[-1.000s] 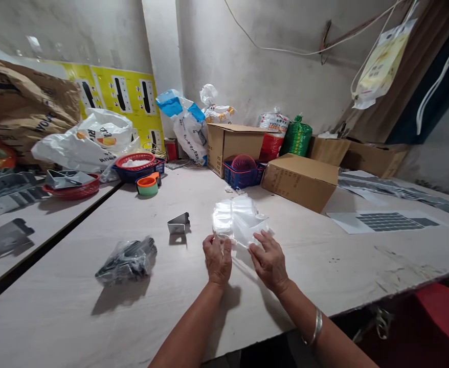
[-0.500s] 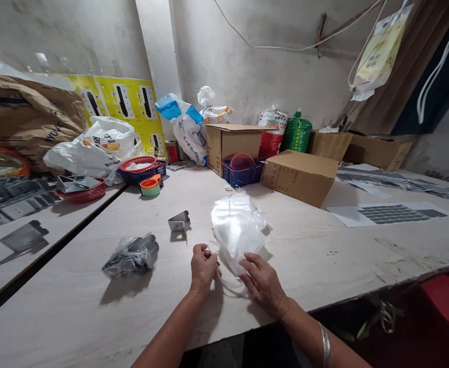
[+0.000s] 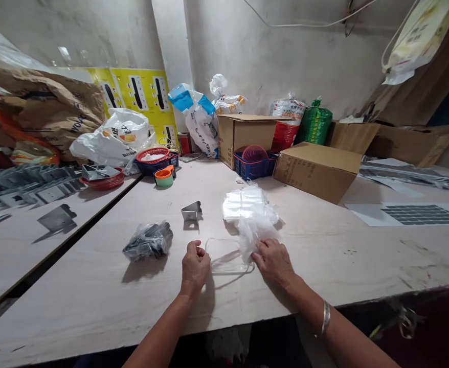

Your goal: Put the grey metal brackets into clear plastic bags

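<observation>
A bundle of clear plastic bags [image 3: 249, 204] lies on the pale wooden table [image 3: 94, 291], gathered toward its near end. My right hand [image 3: 273, 263] presses on that gathered end and holds it. A thin loop of clear plastic [image 3: 228, 260] runs from the bundle to my left hand [image 3: 196, 266], whose curled fingers seem to pinch its end. Left of my hands lie a black-wrapped plastic packet [image 3: 148, 242] and a small bent metal bracket [image 3: 191, 211], neither touched.
Cardboard boxes [image 3: 316, 171] and a blue basket [image 3: 255, 162] stand behind the bundle. Further left are a tape roll [image 3: 163, 177] and a red-and-blue basket [image 3: 155, 161]. A second table [image 3: 28, 240] with metal brackets lies beyond a gap on the left. The near table edge runs below my wrists.
My hands have moved apart, with the left drawing away from the bundle. The clear plastic loop now stretches open between them. The view has shifted slightly.
</observation>
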Motion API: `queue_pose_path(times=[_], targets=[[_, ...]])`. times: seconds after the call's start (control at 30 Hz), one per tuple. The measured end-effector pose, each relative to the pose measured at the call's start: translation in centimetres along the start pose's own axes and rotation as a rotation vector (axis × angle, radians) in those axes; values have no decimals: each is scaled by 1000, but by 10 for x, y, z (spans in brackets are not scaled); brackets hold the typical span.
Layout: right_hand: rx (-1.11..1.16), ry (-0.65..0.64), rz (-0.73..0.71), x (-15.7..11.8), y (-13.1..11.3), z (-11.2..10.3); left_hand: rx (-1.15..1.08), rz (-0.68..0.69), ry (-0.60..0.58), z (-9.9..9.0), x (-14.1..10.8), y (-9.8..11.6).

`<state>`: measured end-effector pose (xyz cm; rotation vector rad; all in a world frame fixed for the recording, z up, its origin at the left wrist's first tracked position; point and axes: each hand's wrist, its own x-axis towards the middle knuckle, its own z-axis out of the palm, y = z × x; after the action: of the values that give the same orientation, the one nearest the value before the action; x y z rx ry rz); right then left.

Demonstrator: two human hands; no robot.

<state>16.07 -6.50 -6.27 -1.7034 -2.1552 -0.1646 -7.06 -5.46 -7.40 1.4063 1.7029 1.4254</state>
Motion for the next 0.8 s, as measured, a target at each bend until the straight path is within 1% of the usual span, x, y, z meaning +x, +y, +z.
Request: queue_pose_path(times=[0.1, 0.17, 0.23, 0.3, 0.37, 0.43, 0.5, 0.6, 0.7, 0.77, 0.8], targets=[[-33, -4, 33, 3, 10, 0, 88, 15, 36, -15, -4, 0], [-64, -13, 54, 5, 18, 0, 96, 17, 49, -22, -5, 2], [-84, -13, 63, 6, 27, 1, 12, 20, 76, -28, -1, 10], [-80, -9, 38, 6, 35, 1, -141, -5, 98, -30, 8, 23], [-57, -2, -10, 5, 41, 2, -299, -64, 68, -26, 24, 42], [-25, 13, -46, 3, 44, 4, -405, -121, -20, -16, 46, 63], [12, 44, -56, 2, 46, 6, -455, -165, -81, 0, 73, 85], [81, 85, -59, 1, 47, 8, -482, -190, -95, 32, 118, 118], [146, 103, -56, 3, 48, 10, -508, -166, -88, 65, 158, 147], [171, 113, -51, 4, 50, 12, -508, -141, -100, 84, 172, 159], [180, 118, -49, 4, 51, 13, -494, -126, -110, 92, 173, 161]])
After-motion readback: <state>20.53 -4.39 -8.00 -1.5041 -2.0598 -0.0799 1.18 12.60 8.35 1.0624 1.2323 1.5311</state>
